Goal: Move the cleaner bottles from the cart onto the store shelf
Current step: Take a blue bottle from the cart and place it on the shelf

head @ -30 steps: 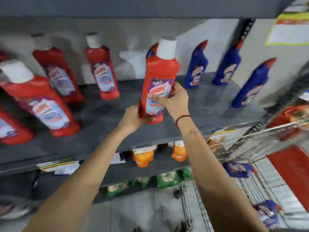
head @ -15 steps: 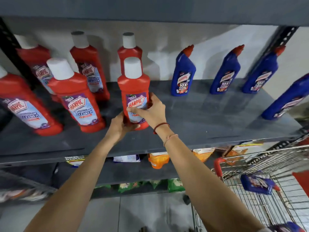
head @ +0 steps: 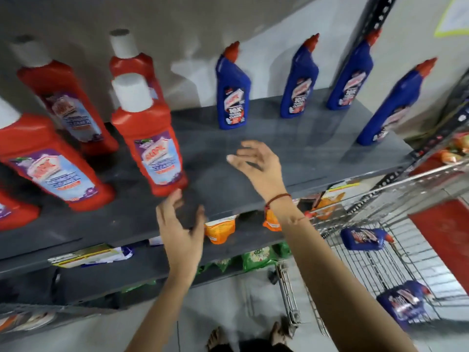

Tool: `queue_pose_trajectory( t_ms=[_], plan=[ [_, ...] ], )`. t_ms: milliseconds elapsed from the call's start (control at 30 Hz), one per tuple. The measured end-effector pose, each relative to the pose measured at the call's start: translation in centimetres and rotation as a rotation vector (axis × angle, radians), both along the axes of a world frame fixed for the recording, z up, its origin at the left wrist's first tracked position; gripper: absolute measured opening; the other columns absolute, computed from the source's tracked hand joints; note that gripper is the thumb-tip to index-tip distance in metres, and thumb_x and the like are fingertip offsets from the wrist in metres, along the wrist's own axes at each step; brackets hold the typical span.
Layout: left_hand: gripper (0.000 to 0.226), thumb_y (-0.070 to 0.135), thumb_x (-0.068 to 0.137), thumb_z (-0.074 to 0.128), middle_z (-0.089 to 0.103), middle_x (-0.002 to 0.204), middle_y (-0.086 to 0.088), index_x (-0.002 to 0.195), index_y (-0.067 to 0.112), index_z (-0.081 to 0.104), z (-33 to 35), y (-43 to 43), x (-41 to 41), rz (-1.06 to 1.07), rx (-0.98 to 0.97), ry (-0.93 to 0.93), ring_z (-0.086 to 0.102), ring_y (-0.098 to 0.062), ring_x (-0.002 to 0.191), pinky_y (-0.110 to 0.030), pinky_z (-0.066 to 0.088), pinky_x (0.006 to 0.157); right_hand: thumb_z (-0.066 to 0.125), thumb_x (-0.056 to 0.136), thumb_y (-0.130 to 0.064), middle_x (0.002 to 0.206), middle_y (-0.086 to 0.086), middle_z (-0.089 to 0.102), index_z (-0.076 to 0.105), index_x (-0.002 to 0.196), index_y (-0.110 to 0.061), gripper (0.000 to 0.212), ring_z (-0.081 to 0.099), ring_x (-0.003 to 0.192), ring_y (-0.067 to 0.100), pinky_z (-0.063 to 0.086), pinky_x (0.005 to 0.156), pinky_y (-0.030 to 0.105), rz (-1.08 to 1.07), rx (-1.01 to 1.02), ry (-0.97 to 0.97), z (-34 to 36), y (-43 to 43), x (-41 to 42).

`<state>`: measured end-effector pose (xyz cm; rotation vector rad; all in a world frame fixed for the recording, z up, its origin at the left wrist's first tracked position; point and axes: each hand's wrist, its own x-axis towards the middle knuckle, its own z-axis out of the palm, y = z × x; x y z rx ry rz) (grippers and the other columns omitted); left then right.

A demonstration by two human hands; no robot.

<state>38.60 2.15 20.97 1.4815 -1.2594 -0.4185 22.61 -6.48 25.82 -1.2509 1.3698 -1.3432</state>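
A red cleaner bottle (head: 149, 138) with a white cap stands upright on the grey shelf (head: 291, 158), free of both hands. My left hand (head: 181, 229) is open just below and in front of it. My right hand (head: 256, 166) is open to its right, over bare shelf. More red bottles (head: 50, 161) stand to the left, and several blue bottles (head: 232, 92) line the back right. Two blue bottles (head: 363, 238) lie in the wire cart (head: 406, 250) at the lower right.
Lower shelves hold orange pouches (head: 219, 228) and green packets (head: 256, 257). A perforated shelf post (head: 375, 19) rises at the back right. My feet (head: 220, 336) stand on the tiled floor beside the cart's frame. A red surface (head: 446, 229) lies beyond the cart.
Both hands have let go of the red bottle, which now stands on the shelf, and have drawn back from it with fingers spread. The view has shifted.
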Motion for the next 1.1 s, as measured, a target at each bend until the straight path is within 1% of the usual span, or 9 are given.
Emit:
queue_pose_trajectory(
  t_ms=[200,300,367,500,600,767,867,967,1100],
  plan=[
    [0.024,0.020,0.081,0.063,0.057,0.103,0.006,0.105,0.017,0.060,-2.2,1.0,-10.4,-0.614,0.088,-0.162,0.052,0.000,0.098,-0.010,0.039,0.088,0.078,0.072,-0.015,0.069,-0.005,0.063,0.062,0.079,-0.020,0.019,0.059,0.066,0.009,0.051,0.067,0.027,-0.418,0.101,-0.112,-4.6,4.7,-14.0],
    [0.023,0.021,0.082,0.064,0.060,0.103,0.003,0.104,0.017,0.060,-3.6,0.0,-16.1,-0.836,0.167,-0.247,0.054,-0.004,0.099,-0.016,0.043,0.087,0.075,0.075,-0.012,0.054,-0.010,0.064,0.062,0.079,-0.015,0.014,0.057,0.054,0.002,0.048,0.055,0.018,-0.600,0.198,-0.146,-7.8,7.6,-20.5],
    [0.024,0.023,0.080,0.063,0.060,0.102,0.001,0.103,0.018,0.060,-4.6,-0.9,-19.8,-0.939,0.200,-0.297,0.053,-0.004,0.093,-0.020,0.044,0.085,0.074,0.076,-0.015,0.062,-0.003,0.066,0.062,0.082,-0.010,0.014,0.057,0.052,-0.002,0.047,0.056,0.017,-0.692,0.288,-0.123,-10.1,9.4,-23.9],
    [0.031,0.027,0.077,0.060,0.061,0.107,-0.003,0.106,0.016,0.060,-7.6,-2.4,-28.1,-1.083,0.254,-0.455,0.055,-0.014,0.098,-0.027,0.044,0.088,0.079,0.068,-0.030,0.069,0.002,0.063,0.061,0.065,-0.024,0.019,0.060,0.063,0.007,0.049,0.065,0.032,-0.776,0.498,-0.097,-16.7,12.1,-30.2],
    [0.041,0.021,0.081,0.063,0.052,0.123,-0.004,0.120,0.015,0.051,-10.2,-3.0,-33.5,-1.184,0.419,-0.593,0.054,-0.020,0.107,-0.028,0.044,0.087,0.078,0.071,-0.032,0.083,0.010,0.065,0.062,0.076,-0.017,0.023,0.063,0.080,0.025,0.053,0.078,0.042,-0.821,0.683,-0.140,-20.5,13.1,-33.5],
    [0.057,0.023,0.085,0.059,0.038,0.138,-0.008,0.134,0.009,0.036,-17.1,-4.4,-40.6,-1.262,0.619,-0.751,0.045,-0.024,0.122,-0.032,0.038,0.096,0.077,0.067,-0.037,0.096,0.014,0.066,0.058,0.088,-0.016,0.036,0.064,0.092,0.030,0.052,0.092,0.049,-0.829,0.866,-0.270,-27.8,12.8,-38.0],
    [0.064,0.025,0.083,0.062,0.032,0.144,-0.010,0.137,0.008,0.031,-22.2,-5.4,-44.3,-1.257,0.686,-0.843,0.039,-0.027,0.128,-0.039,0.035,0.104,0.076,0.070,-0.037,0.082,0.011,0.066,0.060,0.093,-0.010,0.039,0.064,0.085,0.028,0.053,0.091,0.047,-0.867,0.938,-0.386,-31.4,11.8,-40.3],
    [0.068,0.025,0.081,0.064,0.029,0.145,-0.011,0.137,0.010,0.029,-26.6,-6.7,-47.1,-1.245,0.652,-0.908,0.039,-0.030,0.128,-0.042,0.035,0.106,0.073,0.076,-0.035,0.066,0.006,0.056,0.053,0.076,-0.010,0.032,0.056,0.072,0.024,0.052,0.080,0.039,-0.877,0.987,-0.477,-34.2,10.5,-42.0],
    [0.070,0.025,0.076,0.069,0.037,0.137,-0.017,0.132,0.003,0.033,-31.5,-7.7,-50.1,-1.244,0.494,-1.051,0.039,-0.035,0.125,-0.046,0.037,0.101,0.059,0.088,-0.031,0.070,-0.003,0.048,0.045,0.066,-0.020,0.029,0.049,0.063,0.011,0.045,0.064,0.022,-0.841,0.990,-0.592,-37.6,9.6,-43.6]
  ],
)
